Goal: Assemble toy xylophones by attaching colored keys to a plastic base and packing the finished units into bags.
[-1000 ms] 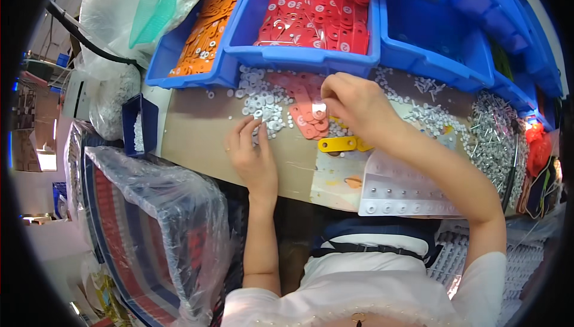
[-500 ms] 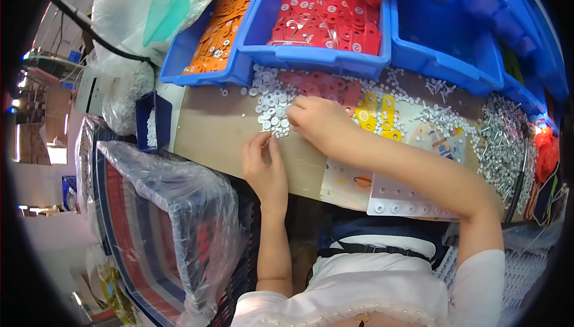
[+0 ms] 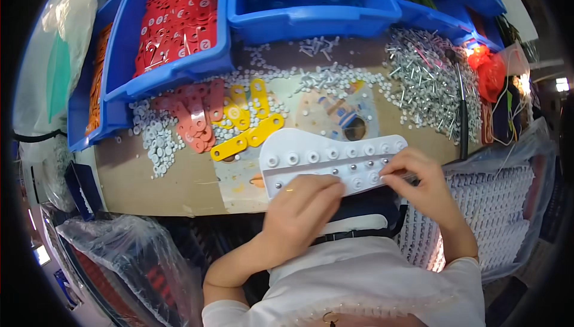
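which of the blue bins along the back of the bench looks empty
The wide blue bin at top centre: only its bare blue floor shows. The bin to its left is full of red tags, and the far-left bin holds orange pieces.

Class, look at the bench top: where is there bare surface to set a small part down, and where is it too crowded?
Bare: the brown patch at the front left, bordered by the washers, the yellow strips and the white plate. Crowded: the back edge below the blue bins, strewn with washers and red tags, and the screw pile at the right. Both hands, left hand and right hand, cover the plate.
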A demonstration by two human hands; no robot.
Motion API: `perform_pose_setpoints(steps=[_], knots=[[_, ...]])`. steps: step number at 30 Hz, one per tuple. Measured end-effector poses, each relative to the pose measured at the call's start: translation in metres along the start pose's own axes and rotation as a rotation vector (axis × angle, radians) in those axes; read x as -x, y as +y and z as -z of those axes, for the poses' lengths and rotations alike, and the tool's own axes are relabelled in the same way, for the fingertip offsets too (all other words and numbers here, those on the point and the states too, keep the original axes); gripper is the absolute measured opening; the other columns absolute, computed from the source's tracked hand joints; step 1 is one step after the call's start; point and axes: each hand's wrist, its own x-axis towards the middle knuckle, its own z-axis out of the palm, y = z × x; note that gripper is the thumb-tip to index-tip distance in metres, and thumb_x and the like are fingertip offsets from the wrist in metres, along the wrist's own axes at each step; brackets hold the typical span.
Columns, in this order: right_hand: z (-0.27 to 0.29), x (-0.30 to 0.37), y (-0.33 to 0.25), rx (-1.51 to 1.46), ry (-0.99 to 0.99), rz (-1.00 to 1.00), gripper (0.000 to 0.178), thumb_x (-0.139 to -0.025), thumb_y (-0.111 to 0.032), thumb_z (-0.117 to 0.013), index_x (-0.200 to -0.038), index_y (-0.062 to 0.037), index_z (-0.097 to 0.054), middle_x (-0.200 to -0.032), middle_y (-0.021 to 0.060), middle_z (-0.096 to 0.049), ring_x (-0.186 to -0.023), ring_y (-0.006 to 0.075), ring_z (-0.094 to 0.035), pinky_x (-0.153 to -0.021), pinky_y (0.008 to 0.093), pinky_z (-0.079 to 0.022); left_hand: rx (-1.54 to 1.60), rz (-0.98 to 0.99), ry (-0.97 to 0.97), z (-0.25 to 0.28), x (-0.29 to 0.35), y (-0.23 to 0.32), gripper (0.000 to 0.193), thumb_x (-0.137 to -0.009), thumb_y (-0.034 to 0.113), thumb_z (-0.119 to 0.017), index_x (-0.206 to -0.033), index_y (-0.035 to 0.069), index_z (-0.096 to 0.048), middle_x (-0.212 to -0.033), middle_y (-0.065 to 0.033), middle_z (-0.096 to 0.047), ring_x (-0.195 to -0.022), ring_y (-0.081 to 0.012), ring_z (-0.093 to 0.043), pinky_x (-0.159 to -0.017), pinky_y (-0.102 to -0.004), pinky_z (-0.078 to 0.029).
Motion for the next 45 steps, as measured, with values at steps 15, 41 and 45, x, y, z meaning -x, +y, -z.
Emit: perform_pose_setpoints(steps=[15, 41, 45], knots=[[-0.02, 0.012, 0.037, 0.232, 0.156, 0.434, 0.017, -0.075, -0.002, -0.075, -0.088, -0.0009, -0.064, -0.091, 0.0096, -0.058, -0.079, 0.0261, -0.058, -0.067, 0.0345, -0.049, -0.438, -0.334, -0.179, -0.03, 0.01, -0.006, 0.037, -0.07, 0.009, -0.064, -0.106, 0.003, -0.069, -0.115, -0.009, -0.063, -0.101, -0.0224, -0.061, -0.084, -0.0357, -0.051], [-0.057, -0.056, -0.047, 0.369, -0.215, 0.737, 0.028, -0.07, -0.001, -0.074, -0.095, -0.0073, -0.064, -0.102, 0.0101, -0.056, -0.093, 0.029, -0.054, -0.08, 0.0392, -0.044, -0.785, 0.51, 0.691, 0.1, 0.08, -0.065, 0.015, -0.08, 0.001, -0.065, -0.095, 0.002, -0.067, -0.096, -0.0122, -0.063, -0.087, -0.0331, -0.058, -0.078, -0.0418, -0.046], [-0.122, -0.109, -0.068, 0.43, -0.3, 1.086, 0.03, -0.066, -0.005, -0.073, -0.096, -0.0094, -0.065, -0.103, 0.0088, -0.058, -0.097, 0.0295, -0.054, -0.084, 0.0406, -0.043, -0.861, 0.613, 0.634, 0.111, 0.082, -0.077, 0.011, -0.082, 0.004, -0.067, -0.092, 0.0, -0.068, -0.095, -0.0119, -0.063, -0.088, -0.0318, -0.056, -0.078, -0.0404, -0.046]])
